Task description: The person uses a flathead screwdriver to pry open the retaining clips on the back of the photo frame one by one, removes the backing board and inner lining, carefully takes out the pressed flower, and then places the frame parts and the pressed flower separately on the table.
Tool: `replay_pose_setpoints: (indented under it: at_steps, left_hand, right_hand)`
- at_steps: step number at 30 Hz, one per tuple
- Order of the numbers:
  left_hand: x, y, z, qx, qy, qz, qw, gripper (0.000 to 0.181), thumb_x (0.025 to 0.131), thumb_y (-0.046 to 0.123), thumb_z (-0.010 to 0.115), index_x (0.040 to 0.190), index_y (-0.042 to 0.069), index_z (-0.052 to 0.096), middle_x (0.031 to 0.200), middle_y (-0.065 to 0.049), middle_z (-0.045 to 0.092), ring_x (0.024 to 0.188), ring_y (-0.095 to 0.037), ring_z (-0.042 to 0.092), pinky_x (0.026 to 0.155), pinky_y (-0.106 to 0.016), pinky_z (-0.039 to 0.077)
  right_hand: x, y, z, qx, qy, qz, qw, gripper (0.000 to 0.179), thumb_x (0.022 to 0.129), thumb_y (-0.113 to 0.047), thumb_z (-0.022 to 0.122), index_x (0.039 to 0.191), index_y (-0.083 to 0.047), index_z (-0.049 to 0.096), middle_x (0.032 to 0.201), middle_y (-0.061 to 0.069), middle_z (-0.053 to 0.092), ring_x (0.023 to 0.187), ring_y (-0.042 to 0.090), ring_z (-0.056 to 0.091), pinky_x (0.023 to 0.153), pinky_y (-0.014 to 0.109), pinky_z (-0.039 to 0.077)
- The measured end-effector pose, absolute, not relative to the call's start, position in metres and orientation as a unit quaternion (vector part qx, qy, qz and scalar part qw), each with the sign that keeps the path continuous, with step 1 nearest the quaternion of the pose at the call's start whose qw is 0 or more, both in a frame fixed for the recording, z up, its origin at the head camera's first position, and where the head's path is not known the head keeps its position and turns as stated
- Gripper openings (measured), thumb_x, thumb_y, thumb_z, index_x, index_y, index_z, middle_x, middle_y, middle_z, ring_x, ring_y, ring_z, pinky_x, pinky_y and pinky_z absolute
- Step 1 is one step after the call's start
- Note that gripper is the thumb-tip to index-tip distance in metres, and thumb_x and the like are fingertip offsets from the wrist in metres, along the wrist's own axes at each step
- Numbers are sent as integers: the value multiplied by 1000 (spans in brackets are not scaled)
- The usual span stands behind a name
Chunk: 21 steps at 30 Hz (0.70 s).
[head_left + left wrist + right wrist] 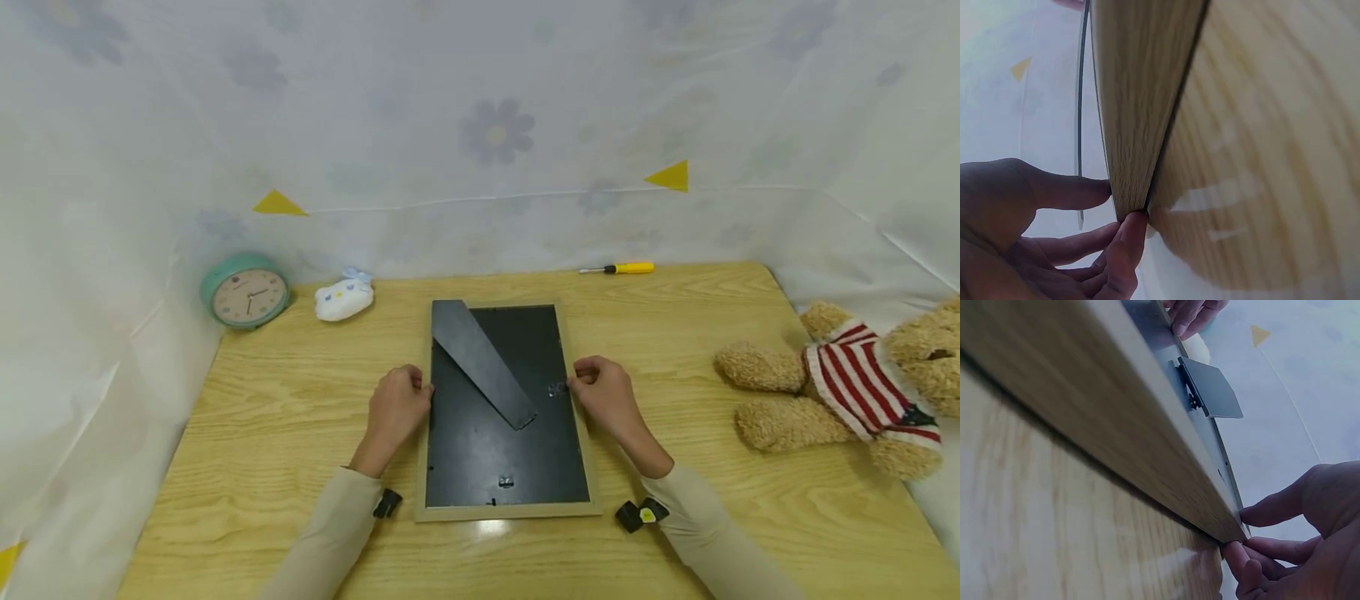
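A picture frame [510, 467] with a pale wood rim lies back side up on the table, its black backing showing. Its dark stand leg [483, 362] runs diagonally across the back and, in the right wrist view, tilts up from it. My left hand [396, 408] pinches the frame's left side, thumb on top and fingertips at the lower edge. Opposite it, my right hand [606, 396] grips the right side the same way. The wrist views show the wooden side [1141, 94] of the frame close up, with fingers at its bottom edge.
Along the back of the wooden table [300, 467] stand a teal alarm clock [250, 296] and a small white plush [343, 298]. A yellow screwdriver [630, 268] lies at the back right. A teddy bear [862, 379] in a striped shirt lies at the right edge.
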<state>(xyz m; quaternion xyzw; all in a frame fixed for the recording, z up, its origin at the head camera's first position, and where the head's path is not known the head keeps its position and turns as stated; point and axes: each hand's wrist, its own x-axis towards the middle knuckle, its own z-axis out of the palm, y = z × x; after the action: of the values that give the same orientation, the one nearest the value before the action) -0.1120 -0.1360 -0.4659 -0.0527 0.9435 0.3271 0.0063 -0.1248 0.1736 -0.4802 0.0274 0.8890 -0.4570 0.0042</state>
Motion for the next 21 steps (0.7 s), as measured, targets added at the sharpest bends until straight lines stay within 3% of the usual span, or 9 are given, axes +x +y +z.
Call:
replay_pose_setpoints:
  at_steps: [4,10,13,17,21]
  left_hand:
    - [-113,-137,-468,-46,942,334,1,16,87,10,74,93,-4,70,85,-11,66,77,-25,63,69,-42,52]
    - [-113,-138,-467,-36,941,337,4,17,88,10,74,93,-6,69,85,-12,65,77,-25,61,68,-41,52]
    - [-114,-143,-466,-17,948,316,26,26,90,17,74,102,-5,69,92,-13,65,80,-25,61,70,-42,52]
    - [-116,-162,-465,43,952,291,81,67,89,39,76,136,-4,55,129,-21,57,115,-35,57,94,-50,49]
    - [-113,-180,-466,127,940,289,129,120,71,53,87,157,-1,23,161,-23,23,145,-44,25,110,-65,29]
  right_hand:
    - [-124,171,-478,16,891,-453,-7,22,84,-1,67,102,12,67,90,22,69,81,31,67,67,35,55]
    - [-127,172,-478,17,903,-429,23,24,89,-2,67,109,12,65,97,23,68,87,32,66,74,41,55]
    - [-131,175,-474,-18,919,-393,39,24,92,-5,65,109,11,64,96,21,66,86,31,65,74,43,54]
    - [-145,192,-461,-95,944,-312,53,26,97,-11,62,110,11,65,100,22,66,87,31,64,73,45,55]
    - [-174,221,-451,-151,956,-249,27,28,100,-12,59,115,10,65,113,27,63,96,38,63,76,51,53]
